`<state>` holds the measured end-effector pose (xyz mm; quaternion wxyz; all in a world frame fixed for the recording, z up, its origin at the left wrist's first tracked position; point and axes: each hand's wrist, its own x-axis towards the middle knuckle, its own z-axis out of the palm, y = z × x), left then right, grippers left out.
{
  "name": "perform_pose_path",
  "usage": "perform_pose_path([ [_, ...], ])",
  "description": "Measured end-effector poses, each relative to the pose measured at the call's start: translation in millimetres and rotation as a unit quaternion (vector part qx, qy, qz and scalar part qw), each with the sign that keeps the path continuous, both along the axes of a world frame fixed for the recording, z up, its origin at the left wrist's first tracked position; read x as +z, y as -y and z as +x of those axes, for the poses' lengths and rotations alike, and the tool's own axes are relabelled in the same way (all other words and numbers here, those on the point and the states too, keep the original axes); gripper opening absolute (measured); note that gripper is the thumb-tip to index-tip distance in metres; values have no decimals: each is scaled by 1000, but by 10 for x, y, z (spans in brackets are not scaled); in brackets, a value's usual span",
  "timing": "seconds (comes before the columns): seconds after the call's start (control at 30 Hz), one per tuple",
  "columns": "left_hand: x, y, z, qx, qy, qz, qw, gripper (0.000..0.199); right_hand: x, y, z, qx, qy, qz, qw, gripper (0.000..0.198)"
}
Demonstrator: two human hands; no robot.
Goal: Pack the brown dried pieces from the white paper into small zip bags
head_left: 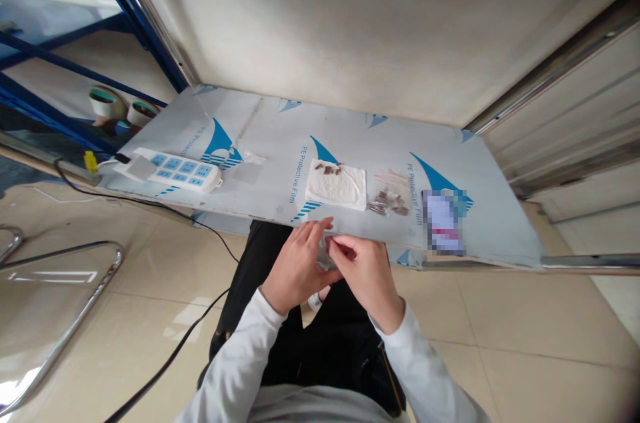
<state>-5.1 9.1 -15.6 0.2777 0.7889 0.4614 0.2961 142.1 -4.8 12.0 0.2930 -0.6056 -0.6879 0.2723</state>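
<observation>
Just in front of the table's near edge, my left hand [297, 263] and my right hand [367, 276] meet over my lap. Between them is a small clear plastic bag [326, 255], gripped by the curled fingers of both; its contents I cannot make out. On the table beyond lies a folded white cloth or paper pad [345, 193] with several small brown pieces [327, 169] on its far side. Right of the pad, a clear plastic bag [390, 196] holds more small brown pieces.
A white power strip [183, 171] with blue sockets lies at the table's left, its black cable [150, 201] running along the edge. A blurred-out phone-like object [444, 223] rests at right. Film covers the tabletop [270, 186]. A metal chair frame [100, 296] stands at left.
</observation>
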Motion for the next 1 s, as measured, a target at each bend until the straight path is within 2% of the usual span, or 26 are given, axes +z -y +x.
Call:
perform_pose_path([
  [0.07,-4,-20,36,14,23,-21,999,45,16,-84,25,27,-7,-4,1000,29],
  [0.13,-5,-27,12,49,48,-32,997,32,-27,-301,128,41,-24,4,999,27],
  [0.2,-25,-18,-44,93,65,-37,993,28,-142,-665,282,23,-16,37,999,22],
  [0.27,-68,7,-99,118,72,-44,989,27,-307,-1124,435,0,56,72,996,21],
  [0.3,-96,22,-118,120,73,-47,989,27,-394,-1360,495,12,113,75,991,24],
  [0.37,-147,53,-140,112,73,-54,989,28,-551,-1784,574,38,149,75,985,32],
  [0.47,-194,81,-154,109,77,-67,989,30,-709,-2204,614,98,184,69,976,40],
  [0.57,-209,82,-184,118,80,-79,987,30,-775,-2374,635,146,218,58,963,35],
  [0.73,-246,71,-238,134,86,-96,983,31,-783,-2422,688,188,260,49,946,26],
  [0.87,-275,71,-237,133,91,-110,981,30,-784,-2444,698,190,278,48,940,22],
  [1.0,-276,73,-239,128,94,-109,981,29,-766,-2434,689,164,285,48,943,14],
])
